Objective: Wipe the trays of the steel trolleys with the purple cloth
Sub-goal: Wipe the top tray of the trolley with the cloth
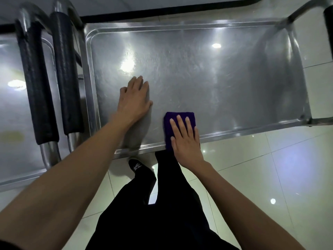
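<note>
A steel trolley tray (207, 73) fills the middle of the view, shiny and scratched. A folded purple cloth (177, 117) lies on the tray's near edge. My right hand (185, 139) presses flat on the cloth with straight fingers. My left hand (134, 100) rests flat on the bare tray surface to the left of the cloth, fingers together and straight.
A second steel trolley tray (12, 112) stands at the left, with two black-padded push handles (52, 73) between the trays. Another handle (328, 20) rises at the far right. Glossy white floor tiles (270, 168) lie below, with my dark-trousered legs and shoe (138, 167).
</note>
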Demonstrator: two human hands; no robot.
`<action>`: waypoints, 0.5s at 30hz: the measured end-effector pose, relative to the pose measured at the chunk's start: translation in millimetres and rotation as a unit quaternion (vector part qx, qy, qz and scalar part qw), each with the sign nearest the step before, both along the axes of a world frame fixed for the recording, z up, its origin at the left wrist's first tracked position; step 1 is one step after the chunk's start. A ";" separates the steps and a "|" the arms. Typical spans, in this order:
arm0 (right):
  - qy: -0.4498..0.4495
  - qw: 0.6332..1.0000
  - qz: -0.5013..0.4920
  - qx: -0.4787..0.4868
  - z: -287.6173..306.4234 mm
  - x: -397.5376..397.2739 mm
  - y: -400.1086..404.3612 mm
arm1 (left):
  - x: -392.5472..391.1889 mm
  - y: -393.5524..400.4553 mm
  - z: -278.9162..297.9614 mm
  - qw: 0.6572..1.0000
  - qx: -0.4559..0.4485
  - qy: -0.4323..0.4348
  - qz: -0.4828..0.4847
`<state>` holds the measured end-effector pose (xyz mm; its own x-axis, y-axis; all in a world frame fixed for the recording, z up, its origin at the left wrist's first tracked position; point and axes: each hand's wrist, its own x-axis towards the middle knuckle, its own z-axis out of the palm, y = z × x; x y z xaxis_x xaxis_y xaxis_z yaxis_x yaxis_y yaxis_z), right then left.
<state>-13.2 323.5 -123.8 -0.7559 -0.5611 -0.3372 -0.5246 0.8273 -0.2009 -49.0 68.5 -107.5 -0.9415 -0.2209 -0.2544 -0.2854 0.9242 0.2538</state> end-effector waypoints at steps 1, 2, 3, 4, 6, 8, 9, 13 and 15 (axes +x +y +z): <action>-0.002 1.000 0.003 -0.001 -0.1 -3.2 -2.9 | 2.2 -4.8 -1.2 1.000 -0.017 0.000 0.005; -0.003 1.000 0.007 -0.003 -0.4 -7.4 -7.2 | 4.2 -9.9 -2.1 1.000 -0.029 -0.003 0.009; -0.004 1.000 0.009 -0.006 -1.0 -13.0 -13.0 | 5.7 -14.4 -2.7 0.999 -0.033 -0.008 0.012; -0.007 1.000 0.011 -0.010 -1.7 -20.2 -20.5 | 6.8 -17.7 -2.9 0.999 -0.031 -0.015 0.013; -0.014 1.000 0.013 -0.021 -3.8 -39.5 -39.4 | 7.3 -21.0 -3.4 0.999 -0.026 -0.028 0.011; -0.020 0.999 0.014 -0.032 -6.2 -66.0 -62.3 | 7.1 -20.8 -3.8 0.999 -0.029 -0.038 0.013; -0.021 0.999 0.015 -0.039 -7.2 -81.5 -75.3 | 7.3 -20.3 -3.8 0.999 -0.030 -0.041 0.017; -0.023 0.998 0.023 -0.058 -9.9 -147.2 -135.0 | 7.5 -18.7 -2.5 0.998 -0.031 -0.049 0.030; -0.022 0.997 0.029 -0.066 -9.7 -179.7 -166.5 | 6.8 -18.5 -1.4 0.997 -0.028 -0.060 0.037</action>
